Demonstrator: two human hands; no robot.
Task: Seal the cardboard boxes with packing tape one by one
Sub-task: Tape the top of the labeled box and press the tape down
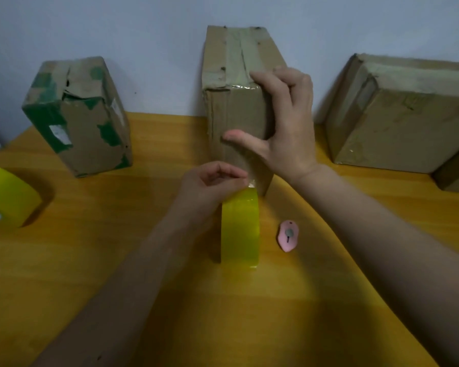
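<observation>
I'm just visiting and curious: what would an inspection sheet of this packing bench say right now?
Surface: yellow wooden table.
Job's things: middle box upright; tape roll on edge before it, strip drawn up the box front; green-taped box left; large box right.
Clutter: pink cutter; second roll at left edge.
Hands: left hand pinches the tape; right hand spread on the middle box.
Cables: nothing seen.
Surroundings: plain wall.
</observation>
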